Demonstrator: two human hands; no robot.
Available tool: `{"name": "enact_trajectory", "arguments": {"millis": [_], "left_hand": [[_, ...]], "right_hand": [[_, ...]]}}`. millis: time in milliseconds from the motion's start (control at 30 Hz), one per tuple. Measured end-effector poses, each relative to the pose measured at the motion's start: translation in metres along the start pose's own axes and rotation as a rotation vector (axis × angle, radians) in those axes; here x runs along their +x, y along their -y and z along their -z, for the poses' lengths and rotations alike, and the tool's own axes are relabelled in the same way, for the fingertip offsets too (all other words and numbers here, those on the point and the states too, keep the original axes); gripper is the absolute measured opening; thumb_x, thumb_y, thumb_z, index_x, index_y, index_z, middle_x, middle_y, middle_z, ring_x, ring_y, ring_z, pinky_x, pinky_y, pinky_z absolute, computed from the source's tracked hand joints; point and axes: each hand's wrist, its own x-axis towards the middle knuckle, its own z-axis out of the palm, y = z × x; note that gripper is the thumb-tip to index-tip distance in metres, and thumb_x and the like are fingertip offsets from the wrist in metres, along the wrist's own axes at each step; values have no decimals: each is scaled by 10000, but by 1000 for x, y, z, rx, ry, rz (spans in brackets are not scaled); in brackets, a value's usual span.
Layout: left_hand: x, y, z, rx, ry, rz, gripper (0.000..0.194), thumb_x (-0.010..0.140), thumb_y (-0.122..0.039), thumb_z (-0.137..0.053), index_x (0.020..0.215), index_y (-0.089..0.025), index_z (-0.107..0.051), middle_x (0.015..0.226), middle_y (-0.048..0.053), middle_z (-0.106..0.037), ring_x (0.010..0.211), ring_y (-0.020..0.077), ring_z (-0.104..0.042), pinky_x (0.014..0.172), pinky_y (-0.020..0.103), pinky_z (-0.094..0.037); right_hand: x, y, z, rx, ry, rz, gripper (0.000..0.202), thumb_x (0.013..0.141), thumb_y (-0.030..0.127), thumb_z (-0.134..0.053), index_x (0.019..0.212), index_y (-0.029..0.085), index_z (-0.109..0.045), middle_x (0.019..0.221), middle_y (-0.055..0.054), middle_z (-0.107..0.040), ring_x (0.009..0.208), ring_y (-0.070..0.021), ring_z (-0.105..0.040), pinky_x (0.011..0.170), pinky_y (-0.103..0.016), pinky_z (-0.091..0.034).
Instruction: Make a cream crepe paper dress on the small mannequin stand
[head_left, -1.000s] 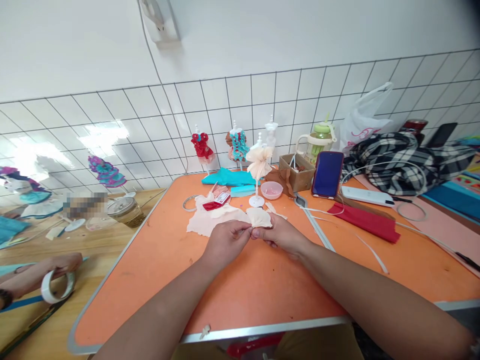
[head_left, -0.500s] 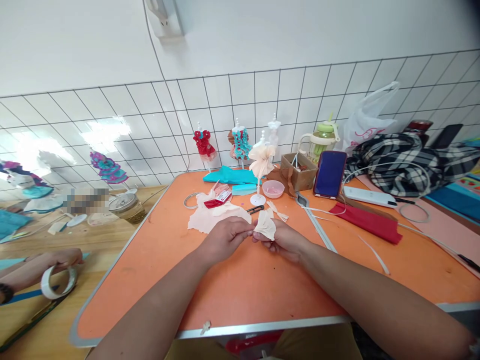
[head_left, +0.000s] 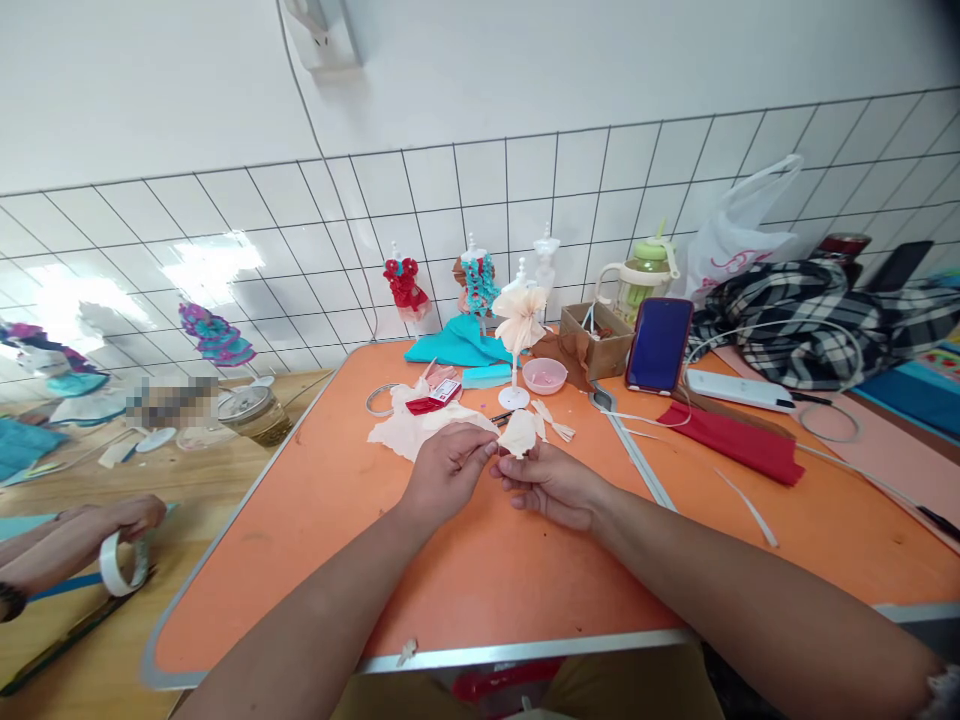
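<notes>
A small cream piece of crepe paper [head_left: 519, 434] is held up over the orange table, gathered at its lower edge. My right hand [head_left: 559, 485] pinches it between thumb and fingers. My left hand [head_left: 452, 465] is closed at its left edge, fingertips pinched together on the paper. Just behind, a white mini dress form [head_left: 507, 398] wears a pleated cream paper skirt. Pale pink crepe paper sheets [head_left: 394, 430] lie beyond my left hand, with a red packet [head_left: 426, 402] on top. Twisted cream paper strips [head_left: 555, 420] and a dark slim tool, partly hidden, lie behind the held piece.
Along the wall stand dress forms in red [head_left: 406, 285] and turquoise [head_left: 478, 280] paper. A pink bowl [head_left: 545, 377], cardboard box [head_left: 609, 350], phone [head_left: 660, 345] and red crepe paper [head_left: 735, 447] are to the right. At left, another person's hand [head_left: 139, 515] is by a tape roll [head_left: 114, 565].
The cream paper has turned in my fingers from a flared fan to a rounder, more compact shape, slightly left and higher. The other person's tape roll has shifted a little right.
</notes>
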Motion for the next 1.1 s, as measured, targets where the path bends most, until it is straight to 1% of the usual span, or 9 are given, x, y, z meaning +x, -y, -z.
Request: {"name": "enact_trajectory", "arguments": {"millis": [133,267,433,500,600,700,833,1000,1100], "left_hand": [[-1,3,2,35,-42,-99,210,900,-246,-463,870,-215,-669,831,38,-696,817,157,-626,737,273,-493],[-2,6,1,82,-31,-198,218,900,-185,-439,925,-223,-652,886,40,-688,843,143,-625,751,265,-495],[-3,5,-2,121,19,-296,216,896,-149,-435,949,-217,-633,904,46,-684,861,145,-619,783,277,-480],[-3,6,0,160,22,-351,211,888,-135,-450,977,-221,-621,961,48,-688,916,147,-612,846,297,-460],[-4,8,7,326,68,-460,267,881,-111,-455,1057,-252,-599,1086,32,-677,1020,154,-591,996,364,-367],[-4,8,16,526,110,-586,315,877,-109,-467,1108,-291,-582,1160,5,-658,1064,168,-572,1053,409,-289],[-4,4,24,647,148,-711,292,884,-115,-462,1071,-301,-588,1069,-13,-686,990,150,-591,1071,451,-251],[-2,1,21,700,143,-837,215,888,-121,-469,996,-265,-586,838,-48,-680,871,120,-591,1070,465,-261],[-1,4,16,687,238,-844,196,891,-124,-455,991,-235,-582,813,-29,-669,862,129,-573,1053,445,-288]], "right_hand": [[0,6,7,-32,26,-23,309,644,247,-791,892,173,-621,778,2,-649,575,-63,-577,496,-173,-526],[0,8,12,-20,159,-164,255,709,236,-719,935,175,-617,803,-16,-648,625,-96,-602,499,-211,-542],[6,3,18,0,158,-193,218,706,258,-716,866,167,-599,720,13,-609,556,-76,-558,484,-206,-522],[8,2,21,-13,163,-196,214,686,265,-723,829,164,-599,686,23,-590,554,-82,-554,485,-208,-509],[11,1,24,-91,122,-139,197,684,305,-706,790,175,-604,667,16,-591,581,-106,-568,494,-213,-472],[13,1,27,-186,94,-72,181,701,330,-679,772,174,-624,662,2,-612,587,-121,-573,516,-228,-452],[13,5,30,-316,96,-13,136,635,228,-716,725,138,-667,643,-2,-635,576,-112,-564,541,-221,-437],[10,17,34,-761,136,171,159,652,186,-646,783,153,-730,736,-20,-688,629,-130,-575,594,-242,-437],[9,24,38,-1082,149,358,189,688,154,-596,796,182,-748,772,-18,-696,689,-147,-588,621,-240,-434]]}}
